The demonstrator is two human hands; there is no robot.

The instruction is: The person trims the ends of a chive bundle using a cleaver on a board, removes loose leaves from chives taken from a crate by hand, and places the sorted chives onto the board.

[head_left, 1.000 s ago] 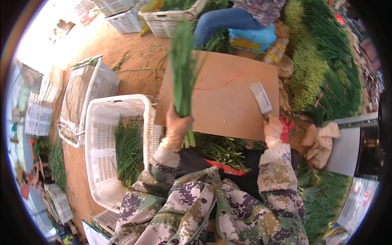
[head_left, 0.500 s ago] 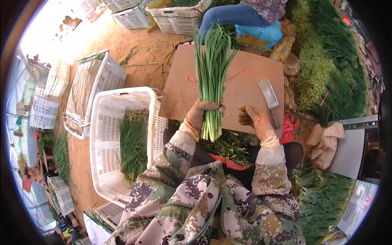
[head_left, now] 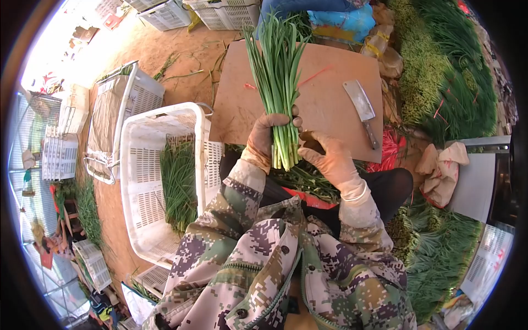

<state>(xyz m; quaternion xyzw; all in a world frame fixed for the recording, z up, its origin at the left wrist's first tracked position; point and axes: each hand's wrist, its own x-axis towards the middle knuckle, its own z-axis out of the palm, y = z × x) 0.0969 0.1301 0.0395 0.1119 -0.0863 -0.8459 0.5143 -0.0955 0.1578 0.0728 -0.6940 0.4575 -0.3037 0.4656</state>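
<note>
My left hand point(head_left: 265, 137), in a stained glove, is wrapped round the lower stems of a bunch of garlic chives point(head_left: 278, 71). The bunch stands leaves up over the cutting board point(head_left: 330, 104), its pale cut ends just below my fist. My gloved right hand point(head_left: 330, 157) is at the right side of the stem ends, thumb and forefinger curved and apart, tips at the edge of the bunch. Whether they touch a stem is hard to tell. A cleaver point(head_left: 360, 104) lies on the board's right part, handle towards me. Red ties point(head_left: 314, 75) lie on the board.
A white plastic crate point(head_left: 132, 203) with chives inside stands at my left. Loose greens point(head_left: 308, 181) lie below the board. Piles of chives point(head_left: 440, 264) line the right side, near red string point(head_left: 389, 148). Across the board, a person's jeans point(head_left: 308, 5) show beside a blue sack point(head_left: 344, 25).
My right hand has moved left to the stem ends of the bunch. My left hand still grips the bunch, slightly further left and higher in view. The view has shifted slightly.
</note>
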